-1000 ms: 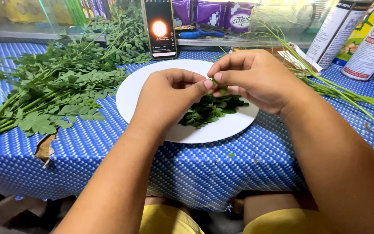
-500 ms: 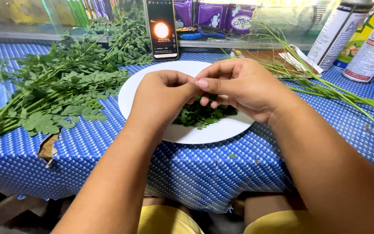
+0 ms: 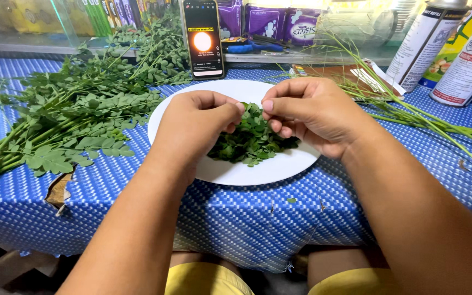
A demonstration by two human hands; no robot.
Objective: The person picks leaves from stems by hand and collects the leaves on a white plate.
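My left hand (image 3: 198, 123) and my right hand (image 3: 312, 112) meet above a white plate (image 3: 258, 170), fingertips nearly touching. Both pinch a small leafy sprig (image 3: 249, 111) between thumb and fingers. Under them a pile of small green picked leaves (image 3: 247, 145) lies on the plate. The sprig's stem is mostly hidden by my fingers.
A large heap of leafy green branches (image 3: 66, 120) covers the blue patterned tablecloth (image 3: 236, 218) at left. Stripped green stems (image 3: 427, 125) lie at right. A lit phone (image 3: 202, 38) stands behind the plate. Spray cans (image 3: 468, 60) stand at far right, with packets on a shelf behind.
My hands have come lower over the plate and drawn slightly apart at the fingertips. The leaf pile between them shows more than before.
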